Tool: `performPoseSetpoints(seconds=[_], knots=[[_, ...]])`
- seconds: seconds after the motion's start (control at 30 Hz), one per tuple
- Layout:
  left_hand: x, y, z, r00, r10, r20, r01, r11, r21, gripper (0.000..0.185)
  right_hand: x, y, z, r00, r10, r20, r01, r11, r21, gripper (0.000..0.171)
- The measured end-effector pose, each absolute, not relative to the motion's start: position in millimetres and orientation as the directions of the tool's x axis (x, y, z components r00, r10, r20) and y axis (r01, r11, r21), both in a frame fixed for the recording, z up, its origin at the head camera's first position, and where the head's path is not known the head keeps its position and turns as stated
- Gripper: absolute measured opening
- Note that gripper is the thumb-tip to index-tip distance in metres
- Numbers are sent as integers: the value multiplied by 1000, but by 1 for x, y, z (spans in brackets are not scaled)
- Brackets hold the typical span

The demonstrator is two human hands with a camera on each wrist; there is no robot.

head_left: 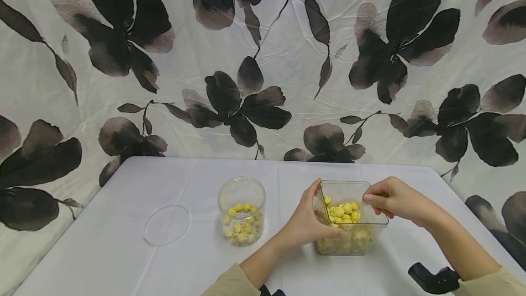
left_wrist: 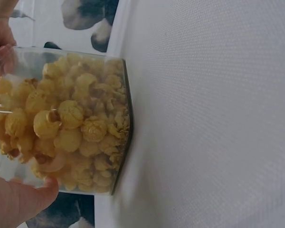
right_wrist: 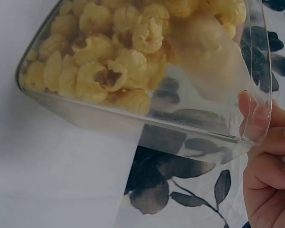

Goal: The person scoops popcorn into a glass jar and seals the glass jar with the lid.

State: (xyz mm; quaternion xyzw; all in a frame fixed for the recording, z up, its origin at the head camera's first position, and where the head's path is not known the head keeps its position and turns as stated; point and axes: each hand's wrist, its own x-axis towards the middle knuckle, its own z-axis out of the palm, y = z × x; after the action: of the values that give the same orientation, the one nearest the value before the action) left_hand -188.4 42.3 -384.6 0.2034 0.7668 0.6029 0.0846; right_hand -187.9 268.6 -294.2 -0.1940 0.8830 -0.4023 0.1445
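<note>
Opening upward: clear container, long axis near vertical.

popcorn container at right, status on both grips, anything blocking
Left grip holds clear rectangular container; right grip pinches apparent clear scoop at its right side. Yellow popcorn inside. Nothing seen blocking.

1 white table stands before a pale, creased cloth (dark flowers all over) in soft light.
</note>
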Motion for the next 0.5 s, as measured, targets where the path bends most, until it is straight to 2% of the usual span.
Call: performPoseSetpoints(seconds=[0.5], knots=[[-188,44,-385,-909,397,125,222,208,953,117,-180,276,-298,-883,-439,-165,-95,512,-854,24]])
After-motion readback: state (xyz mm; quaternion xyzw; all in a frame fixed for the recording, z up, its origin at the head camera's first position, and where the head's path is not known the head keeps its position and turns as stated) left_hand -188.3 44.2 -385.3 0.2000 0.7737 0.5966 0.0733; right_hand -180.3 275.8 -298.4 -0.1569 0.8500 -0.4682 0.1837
